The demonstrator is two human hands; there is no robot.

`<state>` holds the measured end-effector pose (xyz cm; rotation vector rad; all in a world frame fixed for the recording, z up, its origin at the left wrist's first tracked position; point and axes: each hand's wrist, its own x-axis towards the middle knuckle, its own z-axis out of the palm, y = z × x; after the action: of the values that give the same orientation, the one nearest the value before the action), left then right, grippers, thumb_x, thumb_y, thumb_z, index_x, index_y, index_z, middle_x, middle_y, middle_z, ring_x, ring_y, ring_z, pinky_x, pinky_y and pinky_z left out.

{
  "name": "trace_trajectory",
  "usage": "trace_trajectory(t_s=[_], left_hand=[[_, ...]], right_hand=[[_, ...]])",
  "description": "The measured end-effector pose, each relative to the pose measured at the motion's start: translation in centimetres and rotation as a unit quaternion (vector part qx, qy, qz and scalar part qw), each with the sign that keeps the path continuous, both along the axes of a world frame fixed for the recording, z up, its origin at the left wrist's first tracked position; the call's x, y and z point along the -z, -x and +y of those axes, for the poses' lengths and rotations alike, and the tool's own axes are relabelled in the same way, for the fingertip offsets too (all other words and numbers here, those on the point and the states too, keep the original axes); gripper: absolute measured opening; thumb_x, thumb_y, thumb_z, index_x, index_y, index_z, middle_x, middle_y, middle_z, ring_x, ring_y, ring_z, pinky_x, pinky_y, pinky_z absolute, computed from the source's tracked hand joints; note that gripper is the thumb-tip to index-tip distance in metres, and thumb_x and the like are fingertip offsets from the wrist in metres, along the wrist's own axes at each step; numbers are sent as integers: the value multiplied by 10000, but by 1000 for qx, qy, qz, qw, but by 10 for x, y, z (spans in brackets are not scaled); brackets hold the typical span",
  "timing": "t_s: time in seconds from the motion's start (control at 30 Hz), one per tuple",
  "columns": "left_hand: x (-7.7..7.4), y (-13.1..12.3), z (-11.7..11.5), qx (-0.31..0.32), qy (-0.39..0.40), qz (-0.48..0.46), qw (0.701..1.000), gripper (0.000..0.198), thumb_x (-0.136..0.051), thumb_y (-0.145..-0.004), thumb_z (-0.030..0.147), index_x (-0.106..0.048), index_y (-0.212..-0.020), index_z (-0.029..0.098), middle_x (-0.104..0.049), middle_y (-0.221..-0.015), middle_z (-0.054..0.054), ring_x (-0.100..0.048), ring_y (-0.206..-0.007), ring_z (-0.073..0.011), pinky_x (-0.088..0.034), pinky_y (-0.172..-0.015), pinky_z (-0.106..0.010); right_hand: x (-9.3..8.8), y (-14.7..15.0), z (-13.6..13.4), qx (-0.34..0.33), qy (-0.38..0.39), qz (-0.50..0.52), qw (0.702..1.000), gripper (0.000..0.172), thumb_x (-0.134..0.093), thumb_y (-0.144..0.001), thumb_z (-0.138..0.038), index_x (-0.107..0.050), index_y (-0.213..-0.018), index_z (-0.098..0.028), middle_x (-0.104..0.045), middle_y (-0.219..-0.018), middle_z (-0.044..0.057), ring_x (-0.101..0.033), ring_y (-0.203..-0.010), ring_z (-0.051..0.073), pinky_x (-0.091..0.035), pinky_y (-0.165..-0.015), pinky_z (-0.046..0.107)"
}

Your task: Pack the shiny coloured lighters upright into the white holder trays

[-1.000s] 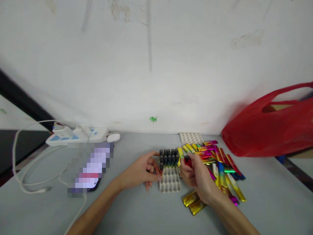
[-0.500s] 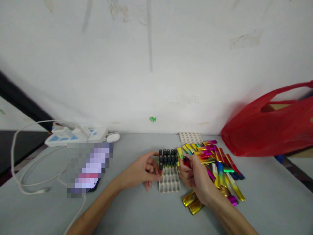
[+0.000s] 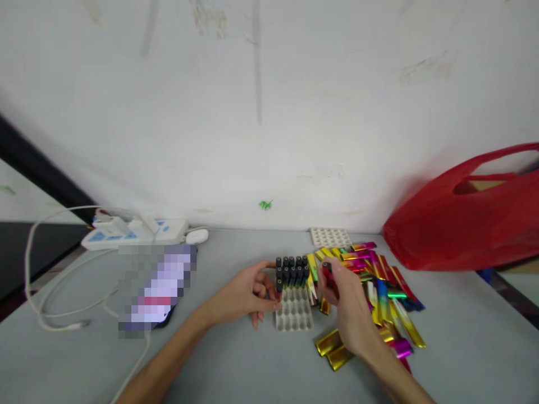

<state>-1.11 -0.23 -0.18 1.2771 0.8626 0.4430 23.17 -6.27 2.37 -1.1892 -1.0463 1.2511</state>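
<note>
Big scuffed white wall, grey table pushed up to it, saggy red bag on the right. Next biggest is the heap of shiny coloured tubes, so there's plenty left to get through, I'd say.

Left hand is half curled at the tray's left edge, thumb and index finger spread apart; can't tell if it's actually gripping. Right hand is closed around a small red piece, just right of the tray and not in it.

The pale tray is between the hands: far two rows look full of black-topped pieces, third row has just one, at the left end. Nearer pockets are unfilled, so maybe under half done.

The red piece has a black end, pointing up.

Writing? No readable brands or labels; the green scribble on the wall isn't legible and the phone screen is pixelated.
</note>
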Motion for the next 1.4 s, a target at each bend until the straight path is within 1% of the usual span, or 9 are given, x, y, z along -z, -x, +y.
trace_trajectory(t_s=[0.1, 0.27, 0.43, 0.57, 0.67, 0.77, 1.03, 1.27, 1.4], left_hand=[[0, 0, 0, -2, -2, 1, 1000, 956, -983, -756, 259, -480, -1568, 221, -746, -960, -17, -672, -588, -122, -618, -452, -211], [-2, -1, -1, -1, -7, 4, 1000, 954, -978, -761, 261, -483, -1575, 222, -758, -982, -28, -672, -590, -123, -621, -457, -219], [-3, -1, -1, -1, -16, 0, 1000, 957, -979, -767, 281, -474, -1575, 197, -743, -939, -19, -659, -570, -124, -609, -446, -224], [-3, -1, -1, 2, -9, -2, 1000, 930, -977, -766, 276, -485, -1550, 188, -741, -941, -16, -668, -582, -132, -618, -452, -231], [-4, -2, -2, -5, -7, -5, 1000, 912, -982, -761, 285, -502, -1531, 195, -733, -933, -9, -669, -582, -130, -616, -453, -227], [-4, -2, -2, -6, -12, -9, 1000, 891, -985, -760, 291, -519, -1515, 202, -722, -912, 3, -664, -570, -124, -611, -449, -220], [-3, -1, -1, -4, 6, -16, 1000, 979, -1018, -718, 293, -492, -1540, 206, -710, -913, 5, -680, -598, -145, -615, -465, -238], [-4, -1, -2, -3, -5, -10, 1000, 944, -1010, -730, 296, -499, -1515, 182, -716, -884, 5, -664, -579, -142, -612, -457, -238], [-2, 0, -1, -3, -7, -11, 1000, 941, -993, -762, 328, -480, -1540, 198, -698, -914, 14, -654, -552, -124, -610, -449, -240]], right_hand=[[-1, 0, -7, 48, -118, -121, 984, 423, -507, -1114, -624, -631, -948, -256, -555, -808, 14, -479, -714, 200, -383, -633, 327], [2, 1, -11, -12, -165, -196, 966, 191, -507, -1152, -398, -636, -1215, -272, -612, -882, 15, -534, -695, 194, -432, -652, 333], [-9, 2, -11, -2, -283, -277, 918, 86, -652, -1059, -268, -686, -1138, -277, -633, -1105, 72, -608, -1052, 271, -488, -895, 394], [-15, 1, -12, -24, -274, -287, 918, 23, -677, -1061, -289, -681, -1068, -268, -641, -960, 35, -603, -875, 236, -470, -776, 354], [-15, 2, -12, -62, -239, -295, 923, 81, -698, -1072, -332, -693, -1050, -254, -676, -868, 14, -615, -752, 207, -458, -697, 330], [-13, 3, -12, -93, -241, -327, 909, 105, -752, -1052, -350, -742, -1071, -248, -715, -820, 5, -653, -704, 195, -462, -670, 315], [2, 4, -7, -97, -340, -388, 851, 283, -741, -1059, -479, -761, -1100, -199, -787, -816, 12, -728, -669, 174, -459, -642, 300], [3, 3, -4, -98, -320, -404, 851, 271, -794, -1022, -477, -759, -1067, -212, -798, -811, -3, -745, -670, 168, -468, -641, 284], [6, 3, -5, -81, -318, -410, 851, 263, -773, -1046, -437, -751, -1206, -229, -814, -859, -4, -767, -718, 178, -499, -690, 285]])
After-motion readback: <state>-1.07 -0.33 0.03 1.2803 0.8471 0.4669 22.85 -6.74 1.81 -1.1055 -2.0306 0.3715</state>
